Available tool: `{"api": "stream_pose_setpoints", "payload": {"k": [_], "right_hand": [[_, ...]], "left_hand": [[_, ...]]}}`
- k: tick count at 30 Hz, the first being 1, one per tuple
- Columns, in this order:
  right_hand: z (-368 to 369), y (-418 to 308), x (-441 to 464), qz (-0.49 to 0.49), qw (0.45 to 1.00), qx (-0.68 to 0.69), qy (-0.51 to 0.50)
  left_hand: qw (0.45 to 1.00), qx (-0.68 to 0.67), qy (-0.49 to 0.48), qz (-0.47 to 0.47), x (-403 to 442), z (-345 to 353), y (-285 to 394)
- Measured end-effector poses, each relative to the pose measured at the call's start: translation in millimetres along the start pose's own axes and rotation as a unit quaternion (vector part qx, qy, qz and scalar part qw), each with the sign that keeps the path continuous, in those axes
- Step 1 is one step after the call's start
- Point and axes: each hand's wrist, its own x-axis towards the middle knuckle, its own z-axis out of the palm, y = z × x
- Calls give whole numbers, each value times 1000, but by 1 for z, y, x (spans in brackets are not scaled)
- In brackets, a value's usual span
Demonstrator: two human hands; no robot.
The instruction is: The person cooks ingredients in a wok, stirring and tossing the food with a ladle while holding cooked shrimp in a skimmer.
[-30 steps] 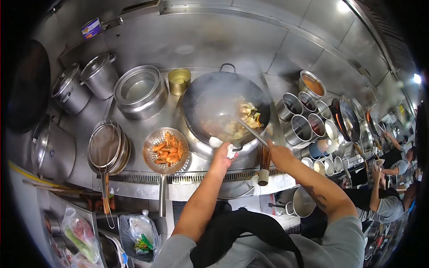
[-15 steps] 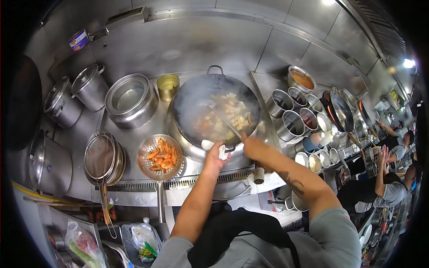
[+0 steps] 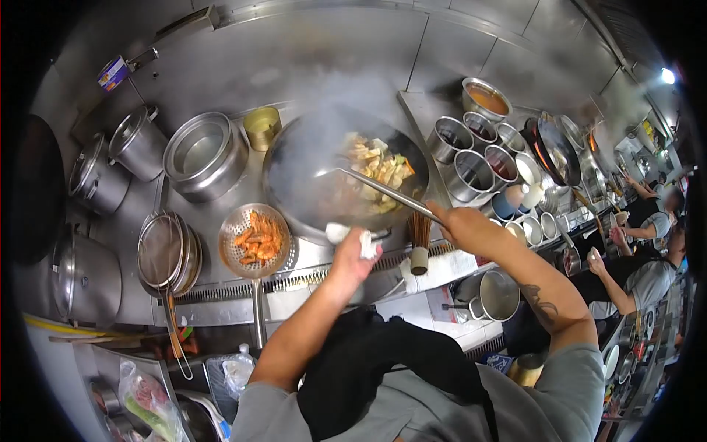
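My right hand is closed around the long metal handle of a ladle, whose head is blurred by steam over the wok. The large black wok holds pale sliced food, piled toward its right side. At the wok's near rim my left hand grips a folded white cloth, wrapped about the near handle, which is mostly hidden. Left of that hand, a perforated strainer holds orange-red fried pieces.
Metal sauce containers and small bowls stand on the right. A bamboo brush is beside the wok's near right. Lidded pots, a large pot, a yellowish tin and stacked strainers are left. Co-workers stand far right.
My right hand has moved right and nearer, drawing the ladle back. The food now sits higher, bunched at the wok's right. The wok is tilted differently; my left hand keeps its hold.
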Motion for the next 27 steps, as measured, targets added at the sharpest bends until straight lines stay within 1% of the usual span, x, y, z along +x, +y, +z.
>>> {"api": "stream_pose_setpoints", "payload": {"k": [2,3,6,7,8,10,11,12,14,15,16,18,19,20,21,22,23,25,26,27], "right_hand": [[-25,-15,-14,-28,996,78,-24],[-56,-36,-23,72,979,124,-142],[-53,-13,-50,-8,959,229,-164],[-54,-14,-47,35,955,220,-195],[-54,-15,-42,78,947,213,-226],[0,5,-26,19,987,123,-104],[14,0,-17,54,990,93,-89],[24,-6,-8,92,991,62,-74],[51,-9,-10,85,996,-10,17],[57,-10,-13,78,994,-49,61],[54,-12,-16,78,994,-53,60],[45,-18,-18,66,994,-62,54],[46,-14,-20,51,996,-48,54],[43,-10,-22,41,998,-19,51],[36,-7,-28,32,998,12,46],[27,-7,-36,25,998,42,39],[3,-11,-47,10,996,87,17],[-35,-12,-65,-13,993,109,-31],[-41,-11,-70,-25,990,126,-60],[-39,-5,-71,-27,986,147,-78]], "left_hand": [[1000,-11,13,19,14,-4,4],[998,-4,53,16,-6,12,6],[998,19,30,-46,-57,29,0],[998,36,24,-48,-49,19,-2],[999,20,21,-31,-41,13,-2],[1000,-7,12,3,-19,5,0],[999,3,-6,39,-9,-7,-7],[999,8,-8,35,2,-28,-22],[999,14,-15,25,7,-79,-61],[998,59,-25,4,-11,-93,-73],[994,103,-35,-16,-26,-96,-78],[996,84,-15,18,-33,-78,-69],[997,70,-1,36,-38,-66,-62],[996,72,6,51,-43,-42,-41],[999,19,-36,19,-19,-41,-18],[999,9,-41,6,-20,-27,-3],[999,0,-46,-7,-21,-12,13],[998,28,-55,-24,-39,5,14],[997,42,-52,-35,-43,7,10],[998,60,4,18,-44,8,5]]}}
